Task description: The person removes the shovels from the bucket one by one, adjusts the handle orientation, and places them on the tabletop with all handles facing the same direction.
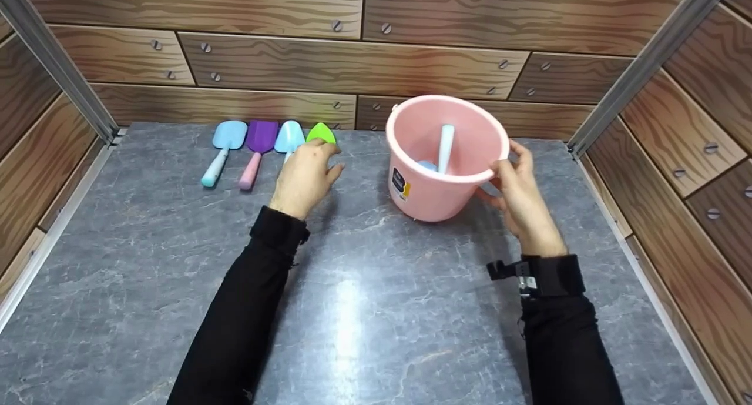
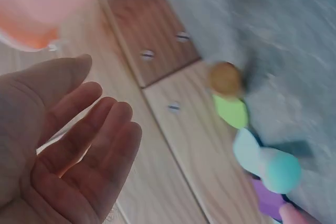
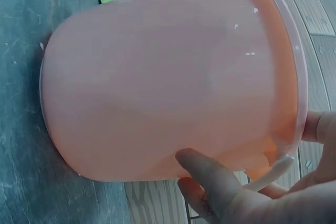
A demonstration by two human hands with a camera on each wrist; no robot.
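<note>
A pink bucket (image 1: 432,196) stands on the grey table, right of centre. My right hand (image 1: 526,208) holds its right rim, with fingers against the outer wall in the right wrist view. Inside the bucket, a pale blue handle (image 1: 446,146) sticks up; the rest of that tool is mostly hidden. My left hand (image 1: 306,178) hovers over the green toy shovel (image 1: 321,133) and the light blue one (image 1: 289,136), hiding most of their handles. In the left wrist view its fingers (image 2: 113,156) are loosely bent around nothing.
Left of my left hand lie a purple shovel (image 1: 262,136) with a pink handle and a blue shovel (image 1: 230,134) with a turquoise handle. Wood-patterned walls (image 1: 276,61) enclose the table (image 1: 376,334) at the back and both sides, with metal posts (image 1: 634,70) at the corners.
</note>
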